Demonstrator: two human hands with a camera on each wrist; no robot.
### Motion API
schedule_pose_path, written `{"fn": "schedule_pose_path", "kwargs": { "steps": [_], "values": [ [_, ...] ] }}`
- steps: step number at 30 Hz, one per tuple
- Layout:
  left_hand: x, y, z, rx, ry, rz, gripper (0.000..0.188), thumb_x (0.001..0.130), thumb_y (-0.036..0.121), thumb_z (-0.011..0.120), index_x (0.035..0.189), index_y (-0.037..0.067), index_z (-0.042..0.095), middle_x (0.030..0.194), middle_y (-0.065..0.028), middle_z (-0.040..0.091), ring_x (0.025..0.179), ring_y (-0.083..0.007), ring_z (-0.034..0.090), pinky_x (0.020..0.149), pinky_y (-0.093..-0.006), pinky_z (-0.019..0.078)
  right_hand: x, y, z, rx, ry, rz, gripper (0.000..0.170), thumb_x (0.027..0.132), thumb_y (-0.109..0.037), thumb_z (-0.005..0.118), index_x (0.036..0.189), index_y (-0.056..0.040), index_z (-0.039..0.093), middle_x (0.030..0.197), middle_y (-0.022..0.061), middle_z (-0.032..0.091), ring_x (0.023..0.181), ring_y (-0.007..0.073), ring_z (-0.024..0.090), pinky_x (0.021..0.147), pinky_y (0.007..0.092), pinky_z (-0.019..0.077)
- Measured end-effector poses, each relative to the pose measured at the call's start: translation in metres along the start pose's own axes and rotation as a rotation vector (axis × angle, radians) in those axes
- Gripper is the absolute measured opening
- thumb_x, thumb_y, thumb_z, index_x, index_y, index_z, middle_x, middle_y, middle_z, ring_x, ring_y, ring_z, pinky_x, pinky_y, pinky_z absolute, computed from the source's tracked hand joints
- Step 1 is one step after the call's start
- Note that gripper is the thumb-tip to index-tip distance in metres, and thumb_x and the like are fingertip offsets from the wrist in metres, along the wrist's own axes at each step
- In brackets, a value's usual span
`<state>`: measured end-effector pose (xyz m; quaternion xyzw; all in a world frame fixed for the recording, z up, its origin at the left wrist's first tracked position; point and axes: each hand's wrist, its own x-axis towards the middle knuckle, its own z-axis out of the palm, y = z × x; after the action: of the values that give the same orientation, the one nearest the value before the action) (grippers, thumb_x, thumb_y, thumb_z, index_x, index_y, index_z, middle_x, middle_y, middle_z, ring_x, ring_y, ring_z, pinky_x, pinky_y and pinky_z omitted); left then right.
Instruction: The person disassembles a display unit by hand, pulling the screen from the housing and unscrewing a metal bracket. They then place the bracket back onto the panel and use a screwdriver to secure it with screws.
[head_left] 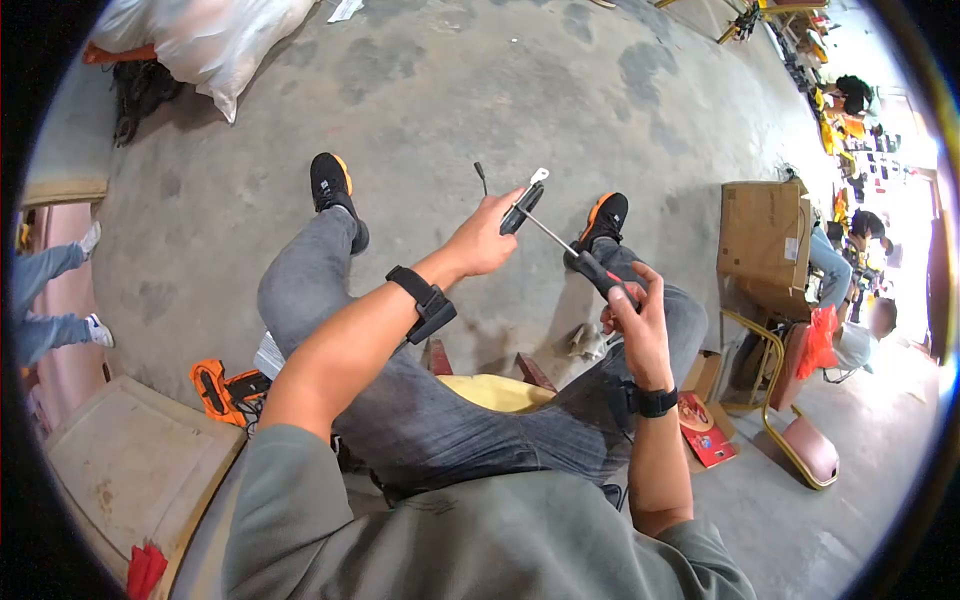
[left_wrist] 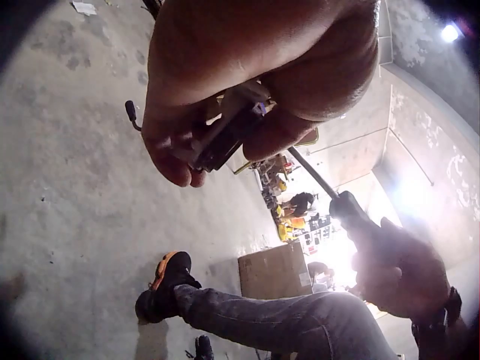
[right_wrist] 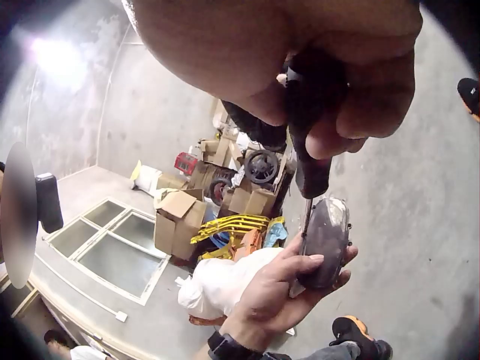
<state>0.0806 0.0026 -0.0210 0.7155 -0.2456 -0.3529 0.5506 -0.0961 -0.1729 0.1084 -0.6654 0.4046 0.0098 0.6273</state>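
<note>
My left hand grips a small dark device with a rounded oval face, held out in front between the knees. In the head view the device is seen edge-on, with a pale tab at its far end. A thin cable ending in a black plug sticks out beyond the left fingers. In my right hand is a screwdriver with a black and red handle. Its metal shaft points left, and the tip meets the device's edge in the head view. The left fingers hide part of the device in the left wrist view.
Below the hands is a yellow seat between the legs. An orange and black tool lies at the left beside a wooden board. On the right stand a cardboard box and a gold-framed chair. A white sack sits far left.
</note>
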Motion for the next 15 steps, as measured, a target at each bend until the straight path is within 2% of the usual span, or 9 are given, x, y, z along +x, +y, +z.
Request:
{"fn": "schedule_pose_path", "kwargs": {
  "steps": [2,6,8,10,11,12,13,14,15],
  "values": [
    [-0.001,0.001,0.0,-0.006,-0.005,-0.005,0.071,0.08,0.001,0.052,0.149,0.006,0.035,0.134,-0.0211,0.045,0.125,-0.0327,0.047,0.105,-0.0355,0.0382,-0.001,0.002,0.004,-0.115,0.018,-0.174,0.049,0.097,-0.017,0.059,0.135,0.0002,0.034,0.1,0.0094,0.058,0.07,0.012,0.058,0.06,0.0255,0.0475],
    [-0.002,0.002,-0.002,0.005,-0.01,0.01,0.071,0.08,0.001,0.052,0.149,0.007,0.036,0.136,-0.0211,0.045,0.125,-0.0321,0.046,0.105,-0.0349,0.038,0.0,-0.001,0.0,-0.178,0.036,-0.147,0.044,0.098,-0.018,0.057,0.133,0.0011,0.037,0.097,0.009,0.058,0.069,0.0119,0.058,0.06,0.0254,0.0473],
    [-0.003,0.003,-0.003,0.001,-0.019,0.01,0.07,0.081,0.002,0.052,0.149,0.007,0.036,0.137,-0.0214,0.044,0.126,-0.0322,0.046,0.105,-0.035,0.0374,0.004,-0.002,-0.004,-0.127,-0.008,-0.057,0.038,0.098,-0.016,0.058,0.128,0.0031,0.045,0.094,0.0084,0.06,0.068,0.0113,0.058,0.061,0.0256,0.0475],
    [-0.006,0.007,-0.005,0.101,0.056,0.002,0.07,0.081,0.001,0.054,0.148,0.007,0.036,0.133,-0.0189,0.051,0.116,-0.0297,0.056,0.098,-0.0336,0.0437,0.007,-0.002,-0.008,-0.104,-0.022,-0.056,0.034,0.098,-0.016,0.057,0.126,0.0025,0.048,0.093,0.0071,0.06,0.068,0.0105,0.056,0.061,0.0249,0.0466],
    [-0.002,-0.002,-0.006,0.098,0.049,0.005,0.07,0.081,0.001,0.054,0.148,0.007,0.036,0.133,-0.0189,0.051,0.116,-0.0297,0.056,0.098,-0.0336,0.0437,0.01,-0.002,-0.008,-0.08,-0.042,-0.057,0.031,0.099,-0.017,0.055,0.124,0.0019,0.051,0.092,0.0058,0.06,0.068,0.0097,0.055,0.061,0.0243,0.0457],
    [0.005,-0.016,-0.009,0.074,0.158,-0.107,0.071,0.082,0.001,0.055,0.149,0.008,0.034,0.128,-0.0179,0.055,0.108,-0.0275,0.061,0.092,-0.0329,0.0467,0.011,-0.007,-0.008,-0.087,-0.002,-0.066,0.03,0.098,-0.017,0.058,0.118,0.005,0.057,0.092,0.0057,0.063,0.068,0.0094,0.057,0.061,0.0255,0.0474],
    [0.01,-0.023,-0.013,0.05,0.266,-0.225,0.071,0.083,0.001,0.056,0.15,0.009,0.031,0.123,-0.0168,0.059,0.099,-0.0252,0.066,0.086,-0.0321,0.0498,0.017,-0.008,-0.01,-0.09,0.002,-0.06,0.03,0.098,-0.017,0.058,0.118,0.005,0.057,0.092,0.0057,0.063,0.068,0.0094,0.057,0.061,0.0255,0.0474],
    [0.015,-0.032,-0.021,0.046,0.262,-0.231,0.071,0.083,0.001,0.056,0.15,0.009,0.031,0.123,-0.0168,0.059,0.099,-0.0252,0.066,0.086,-0.0321,0.0498,0.025,-0.008,-0.013,-0.134,-0.027,-0.031,0.03,0.098,-0.019,0.057,0.118,0.0037,0.057,0.089,0.0044,0.061,0.068,0.0091,0.055,0.06,0.0247,0.0462],
    [0.019,-0.035,-0.032,-0.02,0.367,-0.244,0.072,0.085,0.0,0.055,0.151,0.01,0.029,0.119,-0.0157,0.061,0.093,-0.0228,0.067,0.08,-0.0312,0.0507,0.035,-0.008,-0.015,-0.179,-0.058,-0.003,0.03,0.099,-0.021,0.057,0.117,0.0023,0.058,0.086,0.0031,0.06,0.067,0.0087,0.054,0.06,0.0238,0.045]
  ]
}}
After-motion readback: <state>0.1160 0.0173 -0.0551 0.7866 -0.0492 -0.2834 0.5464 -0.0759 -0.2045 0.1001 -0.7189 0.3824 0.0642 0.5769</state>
